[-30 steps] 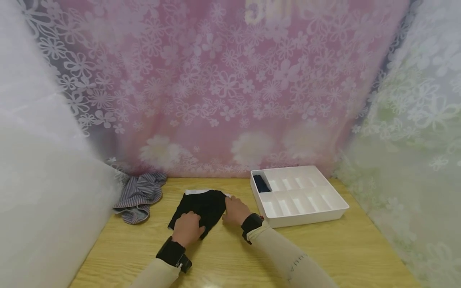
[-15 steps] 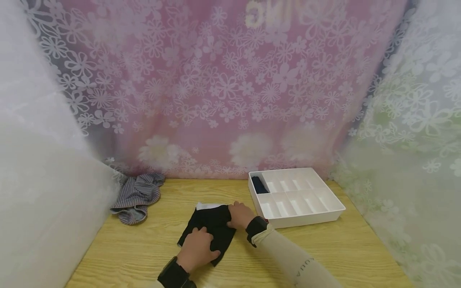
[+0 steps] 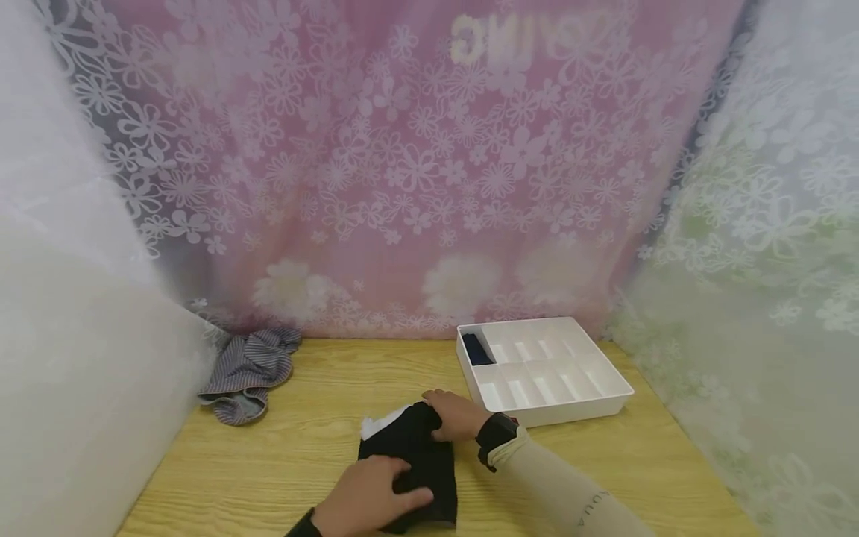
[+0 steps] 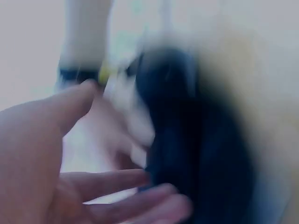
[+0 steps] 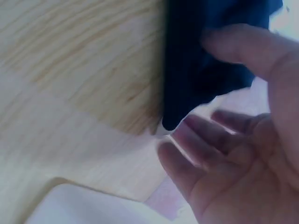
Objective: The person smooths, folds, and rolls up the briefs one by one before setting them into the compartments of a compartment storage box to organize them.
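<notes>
- Head view, lower centre: black cloth [image 3: 429, 477] beneath left grip [image 3: 367, 496], spread wide, holding nothing; right grip [image 3: 459, 416] at its upper corner, pinch unclear.
- Frame right: 1 dark bundle [image 3: 478, 349] in tray [image 3: 557, 415], seemingly done.
- Frame left: crumpled striped cloth [image 3: 251, 367]; 2 cloths likely remain.

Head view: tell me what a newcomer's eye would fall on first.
Probably the pink curtain with white flowers, which fills most of the background. Next, likely the black cloth with a white edge at the lower middle, with the left hand and right hand at it. Then the white, rectangular, divided tray, right of the cloth, with a dark blue folded cloth in its far-left compartment.
</notes>
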`<state>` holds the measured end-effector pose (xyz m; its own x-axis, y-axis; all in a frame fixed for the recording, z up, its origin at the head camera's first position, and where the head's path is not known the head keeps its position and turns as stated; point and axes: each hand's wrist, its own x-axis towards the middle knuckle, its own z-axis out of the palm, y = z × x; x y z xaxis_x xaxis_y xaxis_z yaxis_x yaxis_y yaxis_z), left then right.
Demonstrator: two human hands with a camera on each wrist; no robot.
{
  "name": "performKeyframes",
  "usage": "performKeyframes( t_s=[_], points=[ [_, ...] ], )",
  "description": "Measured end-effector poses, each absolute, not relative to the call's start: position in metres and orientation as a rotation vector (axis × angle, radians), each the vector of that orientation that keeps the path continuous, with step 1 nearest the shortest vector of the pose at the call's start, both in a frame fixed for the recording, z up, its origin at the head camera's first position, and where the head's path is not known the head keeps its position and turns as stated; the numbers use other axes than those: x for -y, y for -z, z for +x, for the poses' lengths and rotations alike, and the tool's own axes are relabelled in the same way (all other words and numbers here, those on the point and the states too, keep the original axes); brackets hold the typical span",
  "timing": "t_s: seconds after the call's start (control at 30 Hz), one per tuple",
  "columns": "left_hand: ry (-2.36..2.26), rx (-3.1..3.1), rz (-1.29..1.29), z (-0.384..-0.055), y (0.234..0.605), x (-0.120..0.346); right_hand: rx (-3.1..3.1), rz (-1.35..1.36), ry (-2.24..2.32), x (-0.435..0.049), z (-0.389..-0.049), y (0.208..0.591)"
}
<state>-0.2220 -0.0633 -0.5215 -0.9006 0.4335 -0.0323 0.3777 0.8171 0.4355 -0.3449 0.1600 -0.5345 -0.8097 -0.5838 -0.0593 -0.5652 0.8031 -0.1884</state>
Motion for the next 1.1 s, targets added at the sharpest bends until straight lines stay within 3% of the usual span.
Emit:
performKeyframes(
  t_s=[0.27,0.43,0.77,0.93,1.1],
  points=[
    [-0.809,-2.989,0.521,-0.277,0.533,0.115,-2.862,-1.107,0.281,-0.162,-0.336,0.531],
    [-0.862,-2.893,0.610,-0.284,0.552,0.119,-2.784,-1.133,0.236,-0.155,-0.332,0.539],
    [-0.929,-2.979,0.770,-0.293,0.539,0.124,-2.862,-1.138,0.273,-0.154,-0.344,0.543],
    [-1.126,-2.878,0.760,-0.296,0.530,0.125,-2.825,-1.266,0.547,-0.153,-0.347,0.539],
    [-1.310,-2.695,0.685,-0.299,0.527,0.124,-2.493,-1.158,1.020,-0.146,-0.345,0.524]
  ],
)
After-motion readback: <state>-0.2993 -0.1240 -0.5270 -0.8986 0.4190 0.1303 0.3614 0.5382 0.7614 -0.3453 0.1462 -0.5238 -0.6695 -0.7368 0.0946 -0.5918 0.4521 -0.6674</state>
